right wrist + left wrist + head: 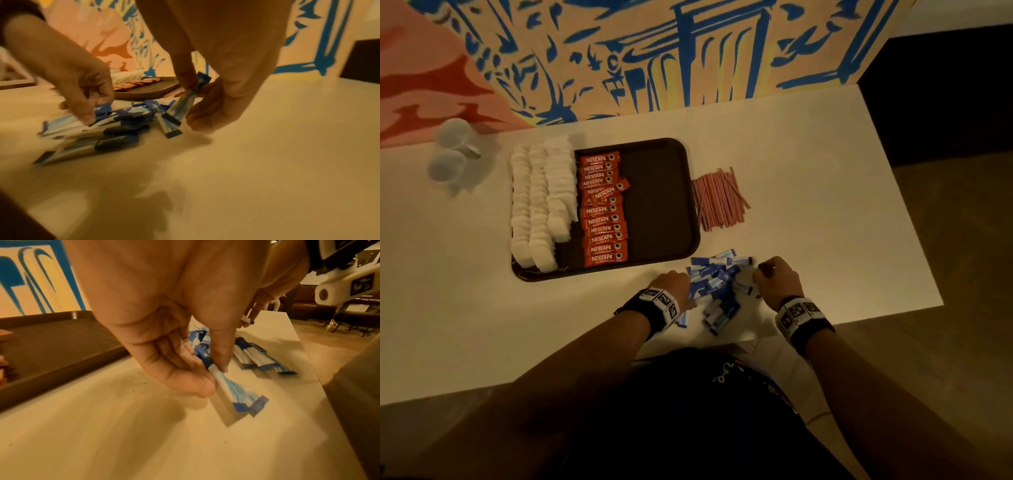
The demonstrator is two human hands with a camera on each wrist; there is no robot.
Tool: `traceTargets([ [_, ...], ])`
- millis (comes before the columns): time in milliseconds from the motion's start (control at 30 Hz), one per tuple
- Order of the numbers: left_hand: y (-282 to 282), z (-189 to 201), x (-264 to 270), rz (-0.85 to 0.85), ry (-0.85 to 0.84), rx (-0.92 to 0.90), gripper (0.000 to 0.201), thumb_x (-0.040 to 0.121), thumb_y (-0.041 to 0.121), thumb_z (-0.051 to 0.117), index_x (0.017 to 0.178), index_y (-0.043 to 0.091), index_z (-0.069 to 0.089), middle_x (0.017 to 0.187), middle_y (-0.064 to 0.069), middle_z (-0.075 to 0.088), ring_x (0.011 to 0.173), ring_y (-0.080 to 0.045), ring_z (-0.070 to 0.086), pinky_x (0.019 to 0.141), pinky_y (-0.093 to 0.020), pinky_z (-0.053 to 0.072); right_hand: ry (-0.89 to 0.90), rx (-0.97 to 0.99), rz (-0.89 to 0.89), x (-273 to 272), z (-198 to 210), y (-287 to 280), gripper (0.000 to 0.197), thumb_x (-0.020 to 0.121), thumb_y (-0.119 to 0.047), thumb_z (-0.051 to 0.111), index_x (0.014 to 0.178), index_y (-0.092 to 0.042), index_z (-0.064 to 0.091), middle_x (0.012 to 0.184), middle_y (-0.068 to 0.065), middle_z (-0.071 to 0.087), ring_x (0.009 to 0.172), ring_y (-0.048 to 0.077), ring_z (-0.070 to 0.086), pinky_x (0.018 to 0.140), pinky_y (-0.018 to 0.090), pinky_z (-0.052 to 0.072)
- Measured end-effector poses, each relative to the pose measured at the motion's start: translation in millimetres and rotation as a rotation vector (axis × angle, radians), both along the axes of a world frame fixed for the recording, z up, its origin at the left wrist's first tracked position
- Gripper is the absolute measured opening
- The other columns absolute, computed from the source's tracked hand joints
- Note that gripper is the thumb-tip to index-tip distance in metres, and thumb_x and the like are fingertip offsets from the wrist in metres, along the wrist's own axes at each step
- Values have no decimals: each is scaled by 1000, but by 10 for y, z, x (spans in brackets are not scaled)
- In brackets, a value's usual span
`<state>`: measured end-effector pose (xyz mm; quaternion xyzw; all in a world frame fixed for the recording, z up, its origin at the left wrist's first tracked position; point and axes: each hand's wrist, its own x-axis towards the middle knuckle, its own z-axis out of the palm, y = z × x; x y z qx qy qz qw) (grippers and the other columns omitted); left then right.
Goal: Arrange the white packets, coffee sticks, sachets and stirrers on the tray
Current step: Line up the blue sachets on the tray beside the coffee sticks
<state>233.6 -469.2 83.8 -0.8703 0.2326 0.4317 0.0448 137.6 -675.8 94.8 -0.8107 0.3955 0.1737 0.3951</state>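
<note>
The loose pile of blue-and-white paper sachets (717, 289) sits near the white table's (808, 164) front edge, just off the dark brown plastic tray's (657, 205) front right corner. Left hand (675, 286) pinches a few at one side, right hand (777, 282) pinches a few at the other.

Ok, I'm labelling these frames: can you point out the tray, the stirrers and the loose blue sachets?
tray (654, 192), head view, bare dark floor right of the coffee sticks.
stirrers (719, 198), head view, middle of the bundle.
blue sachets (714, 277), head view, centre of the pile.
</note>
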Motion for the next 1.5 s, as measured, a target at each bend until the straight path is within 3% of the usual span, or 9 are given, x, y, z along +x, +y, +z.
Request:
traceTargets([
  [133, 74, 29, -11, -3, -32, -5, 41, 96, 41, 61, 123, 10, 56, 119, -12, 60, 108, -30, 60, 87, -36, 47, -43, 33, 383, -42, 60, 95, 15, 103, -18, 53, 115, -13, 45, 113, 15, 61, 88, 29, 54, 66, 28, 38],
  [300, 122, 64, -47, -33, -51, -22, 39, 96, 42, 60, 123, 14, 57, 116, -8, 62, 103, -26, 61, 86, -36, 49, 87, -153, 1088, -6, -2, 297, 75, 92, -39, 71, 153, -19, 31, 156, 11, 41, 133, 31, 46, 109, 40, 39],
  [467, 179, 89, -109, -72, -84, -5, 45, 96, 40, 62, 129, 12, 52, 123, -11, 59, 111, -29, 59, 91, -38, 48, 121, -245, 1363, 75, -77, 443, 96, 89, -31, 77, 162, -19, 15, 166, 14, 19, 152, 35, 22, 122, 45, 23],
  [733, 284, 160, -73, -66, -113, 24, 31, 99, 26, 58, 125, 10, 56, 124, -12, 59, 111, -28, 59, 92, -36, 48, -12, -255, 1375, 114, -156, 447, 55, 101, -24, 61, 152, -18, 41, 156, 12, 34, 143, 32, 37, 117, 41, 33],
  [967, 392, 195, -29, -29, -130, 33, 32, 98, 27, 60, 125, 12, 57, 124, -11, 59, 111, -27, 59, 91, -35, 47, -48, -282, 1374, 128, -170, 517, 46, 103, -21, 57, 148, -13, 47, 158, 13, 36, 146, 33, 36, 121, 42, 31],
  [1133, 443, 318, 61, 54, -125, -61, 21, 95, 31, 62, 111, 18, 64, 111, -6, 63, 100, -25, 61, 86, -36, 51, -106, -160, 1104, 175, 19, 543, 39, 106, -25, 50, 144, -15, 51, 152, 9, 44, 138, 27, 43, 116, 39, 35],
  [1300, 547, 617, 245, 254, -95, -278, 12, 90, 33, 71, 93, 22, 69, 94, 0, 65, 86, -18, 62, 78, -32, 52, -173, 43, 753, 292, 292, 555, 30, 108, -29, 44, 131, -18, 60, 119, 9, 58, 108, 24, 54, 93, 35, 44],
  [1433, 611, 1018, 412, 481, 13, -552, 16, 88, 29, 75, 89, 13, 73, 81, -3, 70, 76, -17, 67, 65, -25, 51, -335, 242, 540, 463, 506, 616, 19, 108, -26, 48, 96, -17, 60, 83, -1, 57, 74, 11, 54, 71, 28, 37],
  [1500, 614, 1265, 464, 588, 135, -712, 7, 88, 23, 75, 93, 17, 75, 81, 1, 73, 78, -13, 70, 68, -19, 56, -386, 372, 457, 606, 585, 672, 22, 107, -25, 49, 90, -15, 59, 81, 5, 63, 73, 13, 58, 72, 35, 45],
])
